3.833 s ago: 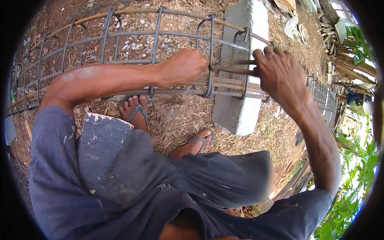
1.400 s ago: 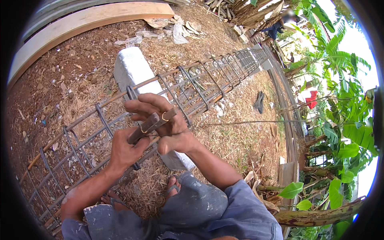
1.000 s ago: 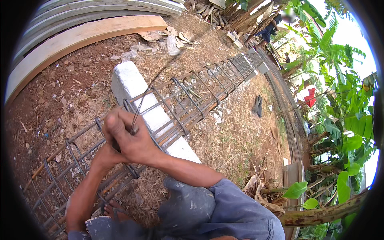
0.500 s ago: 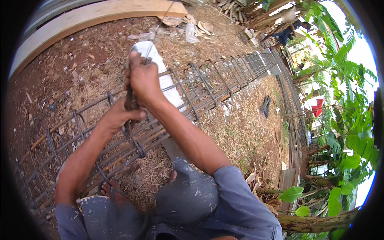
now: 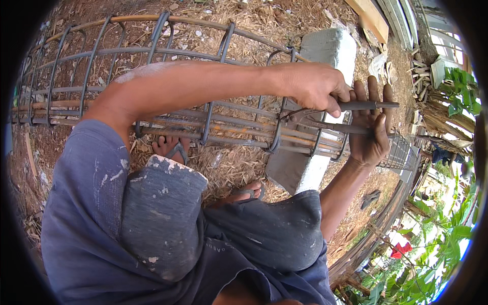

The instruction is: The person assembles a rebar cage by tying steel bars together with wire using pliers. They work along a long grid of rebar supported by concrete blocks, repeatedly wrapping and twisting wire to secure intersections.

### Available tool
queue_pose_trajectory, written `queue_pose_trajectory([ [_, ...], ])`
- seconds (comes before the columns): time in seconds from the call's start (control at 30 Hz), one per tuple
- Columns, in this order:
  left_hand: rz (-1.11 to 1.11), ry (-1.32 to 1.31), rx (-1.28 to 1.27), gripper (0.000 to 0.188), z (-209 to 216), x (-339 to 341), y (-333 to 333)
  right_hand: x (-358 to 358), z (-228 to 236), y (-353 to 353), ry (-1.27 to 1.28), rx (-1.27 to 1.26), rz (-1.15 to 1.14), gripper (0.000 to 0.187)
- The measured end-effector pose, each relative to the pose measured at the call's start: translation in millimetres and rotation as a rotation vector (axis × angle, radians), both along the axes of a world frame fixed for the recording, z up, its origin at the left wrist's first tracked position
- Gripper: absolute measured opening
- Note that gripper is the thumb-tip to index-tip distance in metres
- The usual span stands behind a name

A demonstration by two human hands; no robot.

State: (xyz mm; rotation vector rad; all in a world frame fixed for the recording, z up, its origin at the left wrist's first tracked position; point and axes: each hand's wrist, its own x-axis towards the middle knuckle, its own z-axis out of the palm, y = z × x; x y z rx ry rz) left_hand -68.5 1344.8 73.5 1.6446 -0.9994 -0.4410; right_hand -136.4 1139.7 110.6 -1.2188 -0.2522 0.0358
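Note:
A pair of dark metal pincers (image 5: 356, 129) lies across the rebar cage (image 5: 152, 51), its handles spread apart and its jaws by a tie ring and the long bars. My left hand (image 5: 317, 87) comes over the cage from the left, thumb and fingers pinched at the upper handle. Palm up, my right hand (image 5: 367, 134) holds the pincers, with its thumb over the lower handle and its fingers stretched out behind the upper one. Whether my left fingers also pinch a tie wire is hidden. Beneath the cage sits a white block (image 5: 328, 48) with a grey side.
My knees and sandalled feet (image 5: 249, 192) are close to the cage's near side. Timber planks (image 5: 371, 18) lie at the far right, near scraps of wood. Dry straw and debris cover the soil. Green plants (image 5: 447, 244) and a red cloth (image 5: 401, 250) show at right.
The view has turned, so the cage now runs nearly level across the picture. My right fingers have straightened from a closed grip. My left hand has moved up to the upper handle.

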Motion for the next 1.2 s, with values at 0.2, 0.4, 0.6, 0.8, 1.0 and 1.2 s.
queue_pose_trajectory([
  [0.2, -0.01, 0.04, 0.046, 0.034, 15.6, -13.0, 10.4, -12.6, 10.9, 1.4, -0.109, -0.109, 0.072, 0.074],
  [0.4, 0.125, -0.253, -0.139, 0.03, -2.7, -11.1, 4.0, -8.6, 7.4, 9.9, -0.071, 0.047, 0.024, 0.047],
  [0.6, 0.035, 0.114, 0.101, 0.025, 7.7, 3.3, 22.3, 34.8, 13.9, 47.1, 0.065, 0.056, -0.124, 0.031],
  [0.8, 0.332, 0.306, 0.009, 0.052, 13.1, -35.3, 4.4, 55.5, 16.6, 67.3, 0.257, -0.164, -0.548, 0.032],
  [1.0, 0.638, 0.101, -0.103, 0.035, -5.9, -74.7, -65.3, -14.7, 44.6, 66.3, 0.171, -0.645, -0.615, 0.038],
  [1.2, 0.01, 0.137, 0.146, 0.032, 9.2, -64.4, -50.8, -98.3, 159.7, 37.2, 0.591, -1.268, 0.488, 0.075],
])
